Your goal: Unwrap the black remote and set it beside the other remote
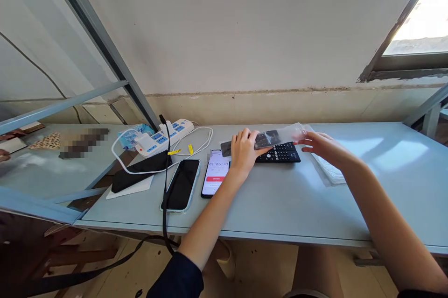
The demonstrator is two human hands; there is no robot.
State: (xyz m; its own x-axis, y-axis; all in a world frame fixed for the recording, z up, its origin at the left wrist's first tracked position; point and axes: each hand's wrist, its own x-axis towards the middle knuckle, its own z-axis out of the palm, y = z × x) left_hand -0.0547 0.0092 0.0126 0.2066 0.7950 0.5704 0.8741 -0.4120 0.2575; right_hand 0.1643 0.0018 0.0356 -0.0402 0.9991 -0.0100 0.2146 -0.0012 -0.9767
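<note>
A dark remote control (268,138) sits inside a clear plastic bag (290,132), held slightly above the desk. My left hand (242,149) is wrapped around the remote from above, fingers closed. At the bag's right end, my right hand (320,145) pinches the loose plastic between thumb and fingers. Just below lie black remotes (283,154) with rows of buttons, partly hidden by the bag and my left hand. Beneath my right forearm rests a pile of clear plastic bags (331,173).
Left of my hands are a phone with a running timer (213,174) and a dark-screened phone (182,185). Farther left lie a black pouch (140,173), a white power strip (164,137) and a white cable (210,137). A black strap (164,214) hangs over the desk edge.
</note>
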